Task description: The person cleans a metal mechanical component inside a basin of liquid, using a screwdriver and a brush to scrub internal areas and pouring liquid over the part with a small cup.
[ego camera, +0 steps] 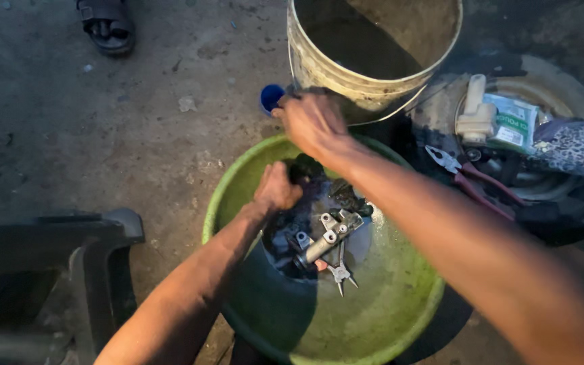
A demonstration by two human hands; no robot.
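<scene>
Two bare hands work over a green basin: left hand clenched on a dark rag; right hand just above, grip unclear. Metal cylinder part lies below the fist.

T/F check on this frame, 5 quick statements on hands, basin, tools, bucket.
1. The green basin holds a metal cylinder part. True.
2. The left hand rests flat on the ground outside the basin. False: it is closed over dark stuff inside the basin.
3. The right hand reaches past the basin's far rim toward the blue cap. True.
4. The red-handled pliers lie inside the basin. False: they lie to its right, outside it, near the white plastic piece.
5. The bucket lies tipped on its side. False: it stands upright beyond the basin.
</scene>
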